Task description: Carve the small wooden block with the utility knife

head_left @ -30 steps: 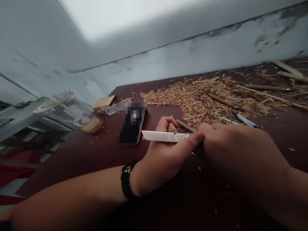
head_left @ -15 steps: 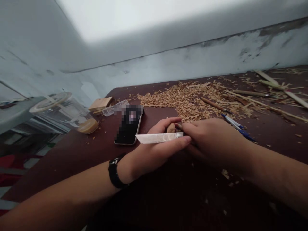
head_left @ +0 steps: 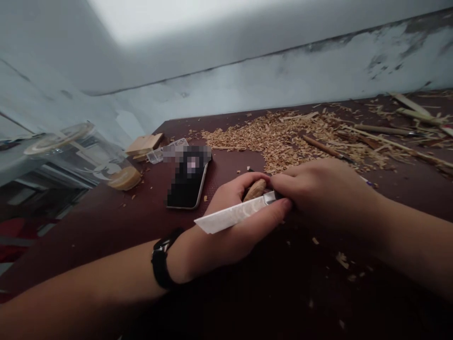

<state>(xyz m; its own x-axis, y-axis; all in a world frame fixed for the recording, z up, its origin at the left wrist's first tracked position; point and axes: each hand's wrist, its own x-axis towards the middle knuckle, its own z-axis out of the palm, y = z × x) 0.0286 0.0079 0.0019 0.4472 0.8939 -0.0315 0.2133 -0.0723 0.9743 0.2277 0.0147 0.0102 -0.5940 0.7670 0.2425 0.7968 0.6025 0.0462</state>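
My left hand [head_left: 233, 226], with a dark watch on its wrist, is closed around a small brown piece of wood [head_left: 255, 190]. Its thumb reaches along below the wood toward my right hand. A knife [head_left: 231, 215] with a broad, pale, slant-ended blade is gripped by my right hand [head_left: 325, 198]. The blade lies across the left hand, pointing left, with its base close beside the wood. Most of the knife's handle is hidden in my right fingers, and the lower part of the wood is out of sight.
Wood shavings [head_left: 279, 141] spread over the dark red table [head_left: 116, 231], with a wooden-handled tool [head_left: 323, 146] among them. A phone [head_left: 187, 184], a clear plastic case [head_left: 166, 151], a wood block [head_left: 145, 144] and a plastic cup [head_left: 88, 153] stand left. Sticks lie at right.
The knife blade has tilted, its tip now lower and more of its flat face showing. More of the wood piece is visible. The right hand now covers most of the blue pen.
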